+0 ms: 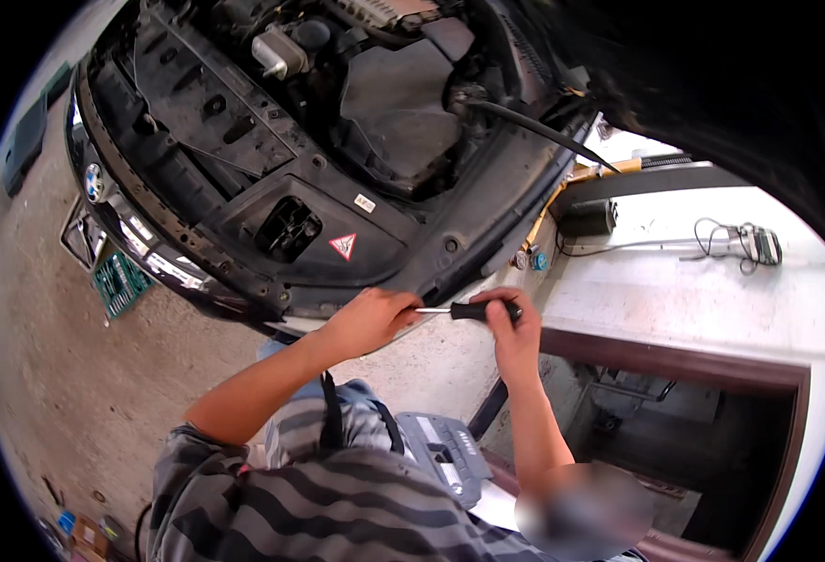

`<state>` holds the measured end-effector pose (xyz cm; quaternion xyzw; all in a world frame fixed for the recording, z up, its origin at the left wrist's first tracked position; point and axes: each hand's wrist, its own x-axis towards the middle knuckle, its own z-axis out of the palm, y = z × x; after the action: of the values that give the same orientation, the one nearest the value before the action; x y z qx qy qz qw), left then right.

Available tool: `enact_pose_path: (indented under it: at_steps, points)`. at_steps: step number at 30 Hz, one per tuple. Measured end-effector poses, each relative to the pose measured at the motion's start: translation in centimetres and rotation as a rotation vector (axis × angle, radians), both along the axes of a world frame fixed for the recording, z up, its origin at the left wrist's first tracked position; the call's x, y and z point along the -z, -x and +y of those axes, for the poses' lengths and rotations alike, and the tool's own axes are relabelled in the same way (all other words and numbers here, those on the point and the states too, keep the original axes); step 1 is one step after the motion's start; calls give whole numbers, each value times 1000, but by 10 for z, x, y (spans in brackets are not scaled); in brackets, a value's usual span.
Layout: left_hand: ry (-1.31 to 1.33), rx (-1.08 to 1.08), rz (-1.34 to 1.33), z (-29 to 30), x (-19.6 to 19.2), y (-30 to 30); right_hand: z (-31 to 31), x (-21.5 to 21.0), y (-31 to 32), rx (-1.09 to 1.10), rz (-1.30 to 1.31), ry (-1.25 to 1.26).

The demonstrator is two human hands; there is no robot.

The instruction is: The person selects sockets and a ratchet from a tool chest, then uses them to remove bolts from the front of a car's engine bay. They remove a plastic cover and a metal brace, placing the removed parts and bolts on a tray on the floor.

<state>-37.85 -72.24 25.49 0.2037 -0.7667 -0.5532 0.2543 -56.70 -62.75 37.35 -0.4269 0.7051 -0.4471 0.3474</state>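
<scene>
A screwdriver [471, 311] with a black handle and a bare metal shaft lies level between my two hands, close to the front corner of a dark car. My right hand [515, 330] is closed round the end of the handle. At the shaft's other end my left hand [372, 321] has its fingers pinched together on the metal. Those fingers hide the tip and anything else between them. Just beyond both hands runs the edge of the engine bay, with a black plastic cover [338, 220] bearing a red-bordered triangular sticker [342, 246].
The raised hood [712, 103] overhangs the right. A brown-framed opening [675, 338] drops to a dark space at lower right. A worklight-like device with a cord [762, 245] lies on the white surface. A green tool case [120, 283] and a grey case [439, 448] stand low.
</scene>
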Motion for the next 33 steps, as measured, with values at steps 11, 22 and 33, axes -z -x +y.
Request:
enact_pose_path:
  at_steps: [11,22,33]
  points:
    - [-20,-535,157,-162,118,149,-283,123,75,-183,-233,313]
    - [-104,-674,16,-176,144,170,-326,171,94,-495,-385,384]
    - [-63,-755,58,-167,146,174,-326,173,80,-281,-245,299]
